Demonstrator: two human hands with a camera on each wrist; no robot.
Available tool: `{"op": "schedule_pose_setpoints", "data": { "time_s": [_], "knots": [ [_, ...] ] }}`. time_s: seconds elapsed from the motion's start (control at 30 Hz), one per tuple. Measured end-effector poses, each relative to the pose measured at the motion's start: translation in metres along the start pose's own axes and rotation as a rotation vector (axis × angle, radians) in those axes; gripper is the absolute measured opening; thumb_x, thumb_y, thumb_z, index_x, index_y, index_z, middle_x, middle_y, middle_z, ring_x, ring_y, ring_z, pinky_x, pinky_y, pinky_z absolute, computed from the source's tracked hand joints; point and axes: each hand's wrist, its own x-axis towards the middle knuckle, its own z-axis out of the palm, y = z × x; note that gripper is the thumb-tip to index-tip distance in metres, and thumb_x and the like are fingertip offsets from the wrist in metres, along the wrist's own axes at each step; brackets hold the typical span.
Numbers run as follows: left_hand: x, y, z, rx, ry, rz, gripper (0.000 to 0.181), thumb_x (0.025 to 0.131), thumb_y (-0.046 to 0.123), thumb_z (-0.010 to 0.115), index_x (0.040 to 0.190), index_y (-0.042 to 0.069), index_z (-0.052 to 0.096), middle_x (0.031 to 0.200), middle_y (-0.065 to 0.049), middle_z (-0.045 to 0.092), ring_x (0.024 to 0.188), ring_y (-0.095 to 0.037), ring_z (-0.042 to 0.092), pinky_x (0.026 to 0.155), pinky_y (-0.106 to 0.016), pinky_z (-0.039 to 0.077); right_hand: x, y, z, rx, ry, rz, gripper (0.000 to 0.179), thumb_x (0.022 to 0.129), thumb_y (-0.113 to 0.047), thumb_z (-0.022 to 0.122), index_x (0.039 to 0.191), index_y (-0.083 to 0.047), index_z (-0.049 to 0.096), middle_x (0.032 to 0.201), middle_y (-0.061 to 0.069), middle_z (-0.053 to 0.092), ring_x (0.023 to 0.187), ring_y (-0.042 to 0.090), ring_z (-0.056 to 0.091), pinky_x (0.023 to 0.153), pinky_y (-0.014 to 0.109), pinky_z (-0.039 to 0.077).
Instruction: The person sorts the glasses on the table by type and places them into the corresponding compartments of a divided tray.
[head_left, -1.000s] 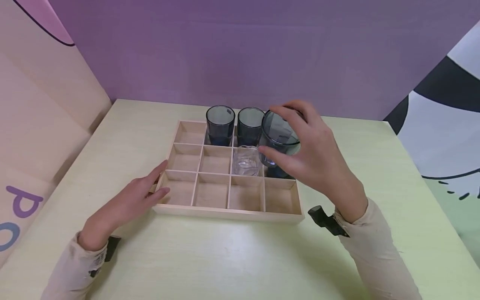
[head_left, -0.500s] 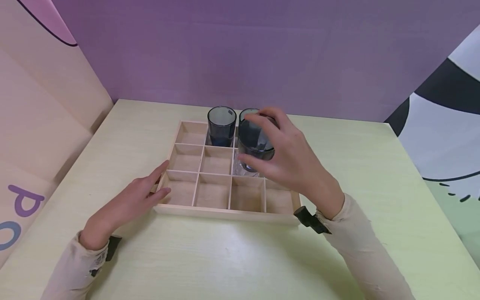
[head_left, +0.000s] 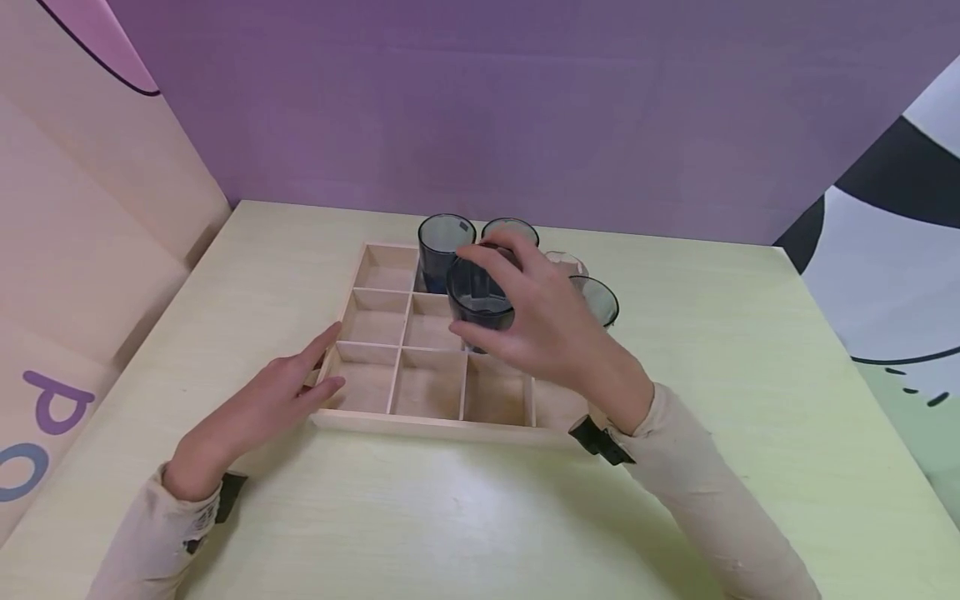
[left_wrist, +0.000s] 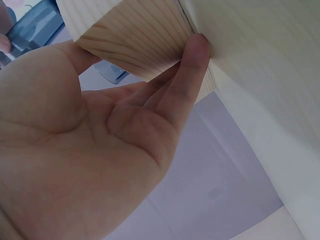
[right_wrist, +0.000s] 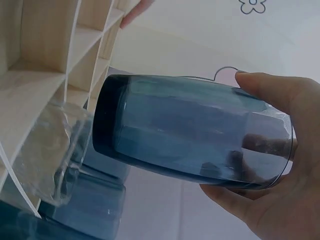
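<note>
My right hand [head_left: 551, 325] grips a smoky blue-grey drinking glass [head_left: 476, 290] by its upper part, thumb on the near side, fingers on the far side. That glass is held over the middle row of a divided wooden tray [head_left: 427, 425]. Seen from the right wrist, the glass [right_wrist: 185, 130] has its thick dark base toward the tray, and a clear faceted glass [right_wrist: 42, 150] is beyond it. My left hand [head_left: 258, 408] rests at the tray's left side, fingers extended. In the left wrist view its fingertip [left_wrist: 197, 47] touches the wood near the tabletop.
Two smoky glasses, left [head_left: 446, 237] and right [head_left: 513, 227], stand in the back row. Another clear rim [head_left: 567, 262] and a smoky glass [head_left: 602, 300] show behind my right hand. A pale table [head_left: 420, 517] meets a purple backdrop [head_left: 480, 117].
My right hand has carried the glass leftward across the tray, exposing rims on the right that it covered before. My left hand stays at the tray's edge.
</note>
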Motion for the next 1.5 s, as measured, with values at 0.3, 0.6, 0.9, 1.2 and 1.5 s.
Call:
{"op": "schedule_pose_setpoints", "data": {
  "time_s": [0.3,0.6,0.9,1.2,1.5],
  "knots": [
    [0.001,-0.003,0.001,0.0,-0.003,0.002,0.074,0.105,0.034,0.051,0.161,0.007,0.009,0.125,-0.019,0.066,0.13,-0.038,0.051,0.103,-0.054,0.041,0.0,-0.01,0.015,0.003,-0.063,-0.016,0.065,0.082,-0.034,0.08,0.138,-0.012,0.055,0.135,0.013,0.048,0.1,0.024,0.06,0.08,0.039,0.052],
    [0.003,-0.006,0.002,0.009,0.005,0.008,0.074,0.104,0.032,0.052,0.16,0.007,0.01,0.131,-0.02,0.062,0.129,-0.037,0.053,0.104,-0.055,0.041,-0.004,-0.015,0.034,0.027,-0.101,-0.049,0.069,0.083,-0.036,0.081,0.141,-0.013,0.053,0.136,0.012,0.048,0.094,0.019,0.059,0.073,0.032,0.051],
    [0.001,-0.011,0.002,0.015,0.018,0.001,0.073,0.104,0.033,0.052,0.16,0.006,0.012,0.135,-0.025,0.058,0.123,-0.038,0.057,0.099,-0.054,0.045,0.001,-0.014,0.046,0.037,-0.161,-0.014,0.07,0.084,-0.043,0.078,0.145,-0.021,0.052,0.137,0.01,0.048,0.059,0.009,0.053,0.055,0.023,0.044],
    [0.002,-0.011,0.002,0.025,0.018,-0.009,0.073,0.104,0.033,0.052,0.16,0.005,0.013,0.143,-0.028,0.05,0.124,-0.039,0.056,0.098,-0.055,0.046,0.002,-0.017,0.05,0.04,-0.171,-0.006,0.075,0.082,-0.043,0.08,0.146,-0.016,0.05,0.138,0.01,0.045,0.072,0.013,0.059,0.062,0.023,0.049],
    [0.003,-0.01,0.001,0.036,0.023,-0.001,0.073,0.104,0.032,0.053,0.159,0.004,0.014,0.137,-0.029,0.054,0.125,-0.041,0.055,0.1,-0.055,0.044,-0.004,-0.023,0.055,0.093,-0.242,0.055,0.082,0.08,-0.045,0.081,0.148,-0.013,0.047,0.141,0.006,0.043,0.11,0.02,0.06,0.087,0.035,0.053]
  ]
}}
